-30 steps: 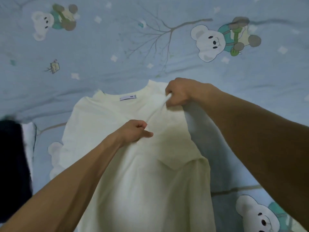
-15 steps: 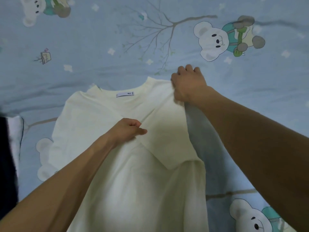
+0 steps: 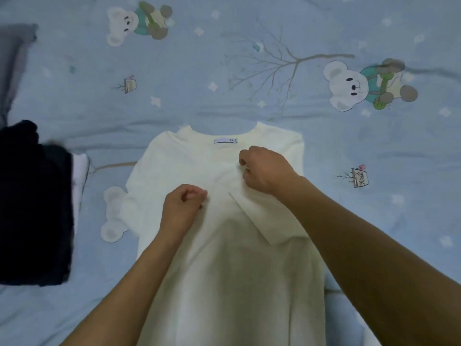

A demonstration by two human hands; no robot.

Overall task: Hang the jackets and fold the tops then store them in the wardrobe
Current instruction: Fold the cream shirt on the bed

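Top (image 3: 234,265): cream, hem cut off below.
Left hand (image 3: 180,209): curled, grip unclear.
Right hand (image 3: 264,169): pinching folded sleeve.
Bedsheet (image 3: 249,76): open beyond collar.

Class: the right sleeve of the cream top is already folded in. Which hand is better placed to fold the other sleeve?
Probably the left hand: it rests on the top nearer the unfolded left side; the right hand sits on the folded sleeve.
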